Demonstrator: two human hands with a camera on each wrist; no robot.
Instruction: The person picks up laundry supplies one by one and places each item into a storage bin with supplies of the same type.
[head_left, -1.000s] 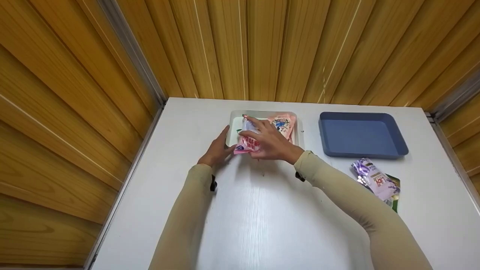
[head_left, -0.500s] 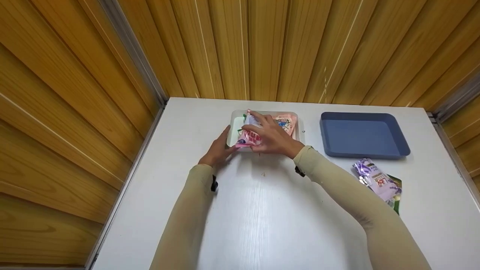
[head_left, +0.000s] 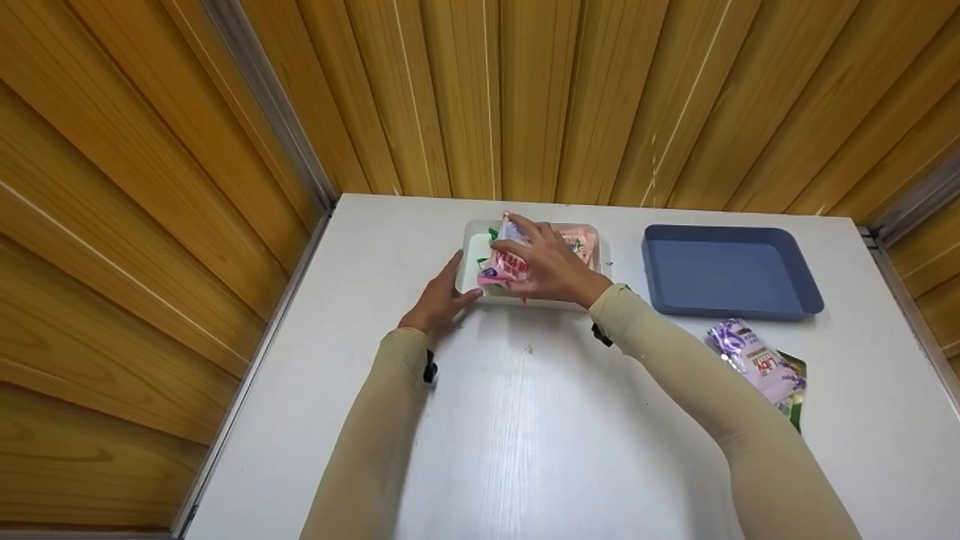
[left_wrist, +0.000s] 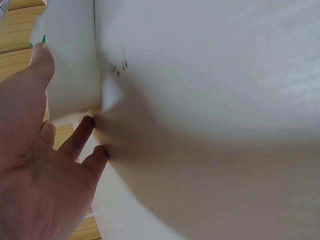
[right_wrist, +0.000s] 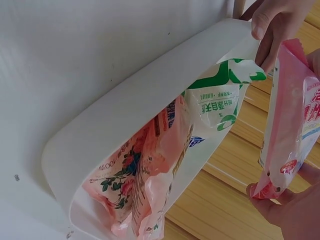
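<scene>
A white tray (head_left: 469, 281) stands toward the back of the table. My left hand (head_left: 439, 300) grips its front left corner, thumb at the front rim and fingers along the left side. A pink and white pouch (right_wrist: 290, 120) is held over the tray by my right hand (head_left: 555, 270), tilted, fingers spread across it. Inside the tray, in the right wrist view, lie peach floral pouches (right_wrist: 150, 170) and a green and white pouch (right_wrist: 217, 105). My right hand covers part of the tray's contents in the head view.
A blue tray (head_left: 735, 270) sits to the right of the white one. In front of it a lavender pouch (head_left: 757, 364) overlaps a green pouch (head_left: 793, 409). Wood-panelled walls (head_left: 525, 97) rise behind the table and along its sides.
My right hand has carried the pink and white pouch slightly away from me and to the right, off the tray's front edge. My left hand stays at the corner.
</scene>
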